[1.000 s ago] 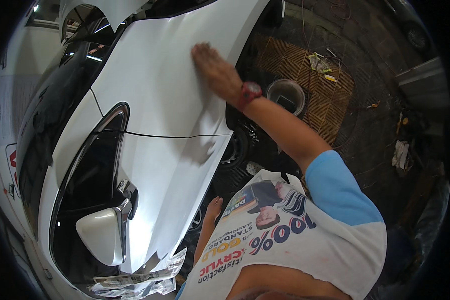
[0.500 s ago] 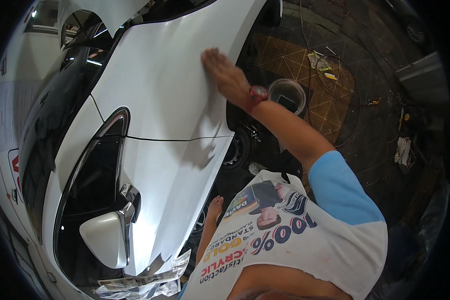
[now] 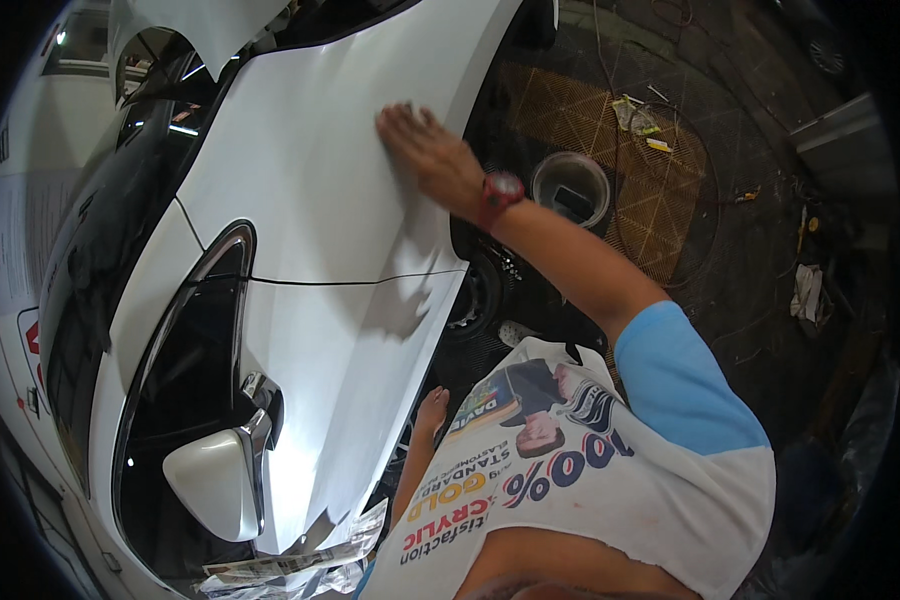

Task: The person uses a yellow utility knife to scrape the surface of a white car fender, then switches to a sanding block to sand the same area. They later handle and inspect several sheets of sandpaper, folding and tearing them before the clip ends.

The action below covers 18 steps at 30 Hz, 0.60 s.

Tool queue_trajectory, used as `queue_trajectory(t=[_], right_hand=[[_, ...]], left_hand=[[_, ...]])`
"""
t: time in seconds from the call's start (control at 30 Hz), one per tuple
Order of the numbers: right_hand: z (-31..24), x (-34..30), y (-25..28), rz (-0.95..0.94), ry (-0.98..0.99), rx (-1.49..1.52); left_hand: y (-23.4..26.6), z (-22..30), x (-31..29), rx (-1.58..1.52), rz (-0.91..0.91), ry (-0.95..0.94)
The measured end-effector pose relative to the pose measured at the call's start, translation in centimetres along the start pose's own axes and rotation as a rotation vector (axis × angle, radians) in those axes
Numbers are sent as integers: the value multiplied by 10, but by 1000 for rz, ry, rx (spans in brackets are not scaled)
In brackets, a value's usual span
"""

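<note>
My right hand [image 3: 425,155], with a red watch [image 3: 501,192] on its wrist, lies over the white front fender [image 3: 320,150] of a car. Its fingers are stretched out and a little apart, palm toward the panel, with no tool showing under them. Below, past the dark panel gap, is the white front door [image 3: 320,370]. My left hand [image 3: 433,408] hangs low by the door's outer edge, fingers loosely bent and nothing visible in them; it is small and partly shaded.
A white side mirror [image 3: 213,485] juts from the door, above crumpled masking paper [image 3: 300,565]. On the floor right of the fender stand a round bucket [image 3: 602,190] with something dark inside, yellow-brown floor grating [image 3: 660,225], hoses and scraps.
My right hand has slid a little to the left across the fender, fingers still extended. The left hand stays by the door edge.
</note>
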State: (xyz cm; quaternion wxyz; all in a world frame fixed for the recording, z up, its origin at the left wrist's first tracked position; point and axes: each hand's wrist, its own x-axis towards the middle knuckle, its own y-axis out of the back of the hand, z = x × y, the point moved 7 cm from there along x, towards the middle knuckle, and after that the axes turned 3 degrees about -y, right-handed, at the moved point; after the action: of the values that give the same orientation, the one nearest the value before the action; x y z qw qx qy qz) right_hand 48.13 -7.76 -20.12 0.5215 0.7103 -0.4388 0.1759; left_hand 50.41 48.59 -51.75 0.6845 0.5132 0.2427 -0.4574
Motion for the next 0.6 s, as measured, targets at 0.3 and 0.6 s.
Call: queue_trajectory(t=[0.3, 0.6], right_hand=[[17, 32, 14, 92, -155, -64], [12, 50, 6, 114, -219, -36]], left_hand=[[5, 43, -7, 44, -30, -24], [6, 6, 7, 33, 13, -18]])
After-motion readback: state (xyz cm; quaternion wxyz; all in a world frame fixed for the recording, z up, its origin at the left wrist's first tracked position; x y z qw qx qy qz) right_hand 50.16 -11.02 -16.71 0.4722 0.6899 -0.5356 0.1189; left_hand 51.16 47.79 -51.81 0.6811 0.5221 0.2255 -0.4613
